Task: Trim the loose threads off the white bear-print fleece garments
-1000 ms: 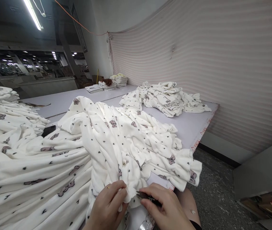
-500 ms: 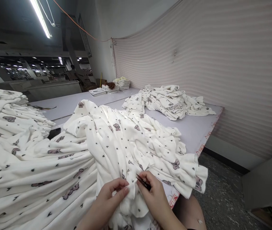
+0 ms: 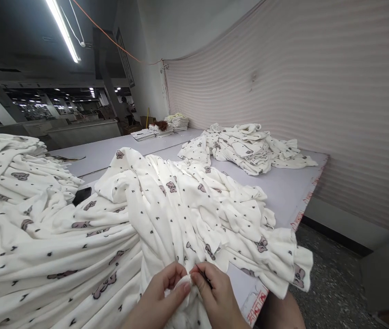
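Observation:
My left hand (image 3: pixel 170 292) pinches a bunched fold of white printed fabric (image 3: pixel 160 214) between thumb and fingers, low in the middle of the head view. Right beside it, my right hand (image 3: pixel 215 294) is closed around small dark thread snips (image 3: pixel 208 279), mostly hidden by the fingers. Its thumb and forefinger meet at the pinched fold, with the fingertips of both hands nearly touching. The fabric carries grey-brown animal figures and small dark marks, and spreads in long folds across the table.
A pile of the same fabric (image 3: pixel 19 169) rises at left; another heap (image 3: pixel 239 146) lies farther back on the table (image 3: pixel 283 192). A black flat object (image 3: pixel 82 195) lies among the folds. Paper-like stacks (image 3: pixel 177 122) stand at the back. A striped sheet (image 3: pixel 283 82) hangs behind.
My right hand has drawn in to my left at the fold, and the snips' blades, visible before, are now mostly covered by my fingers. The view has shifted slightly.

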A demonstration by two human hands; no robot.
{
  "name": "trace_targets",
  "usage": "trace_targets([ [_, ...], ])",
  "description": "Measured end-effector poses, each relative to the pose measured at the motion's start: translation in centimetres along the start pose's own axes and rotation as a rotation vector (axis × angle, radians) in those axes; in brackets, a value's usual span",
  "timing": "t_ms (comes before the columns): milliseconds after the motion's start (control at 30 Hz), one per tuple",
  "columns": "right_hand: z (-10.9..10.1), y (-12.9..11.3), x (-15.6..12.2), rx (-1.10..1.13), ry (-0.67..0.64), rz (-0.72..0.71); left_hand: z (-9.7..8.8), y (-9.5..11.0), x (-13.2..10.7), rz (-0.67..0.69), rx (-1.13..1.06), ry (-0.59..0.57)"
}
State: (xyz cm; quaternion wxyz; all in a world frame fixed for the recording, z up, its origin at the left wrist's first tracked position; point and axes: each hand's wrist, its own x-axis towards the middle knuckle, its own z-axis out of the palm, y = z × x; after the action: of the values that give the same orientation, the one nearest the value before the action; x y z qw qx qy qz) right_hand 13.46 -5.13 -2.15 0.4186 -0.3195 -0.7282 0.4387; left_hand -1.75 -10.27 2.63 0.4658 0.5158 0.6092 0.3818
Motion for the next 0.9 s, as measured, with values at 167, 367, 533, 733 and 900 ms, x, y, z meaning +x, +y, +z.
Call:
trace_targets([
  [167,0.6,-0.2,0.4,0.07,0.034,0.097,0.7,0.6,-0.1,0.024,0.033,0.053],
  [367,-1.0,-0.4,-0.4,0.042,0.049,0.037,1.3,-1.2,-0.1,-0.053,-0.19,0.23],
  [533,-1.2,-0.4,-1.4,-0.144,0.086,0.035,1.9,-2.3,0.3,-0.061,-0.304,0.26],
  [733,-1.1,-0.8,-0.6,-0.159,0.039,0.004,2.2,-1.6,0.2,-0.057,-0.255,0.269],
  [900,-1.7,-1.1,-0.4,-0.148,0.036,0.001,2.2,-0.9,0.0,-0.034,-0.143,0.26],
])
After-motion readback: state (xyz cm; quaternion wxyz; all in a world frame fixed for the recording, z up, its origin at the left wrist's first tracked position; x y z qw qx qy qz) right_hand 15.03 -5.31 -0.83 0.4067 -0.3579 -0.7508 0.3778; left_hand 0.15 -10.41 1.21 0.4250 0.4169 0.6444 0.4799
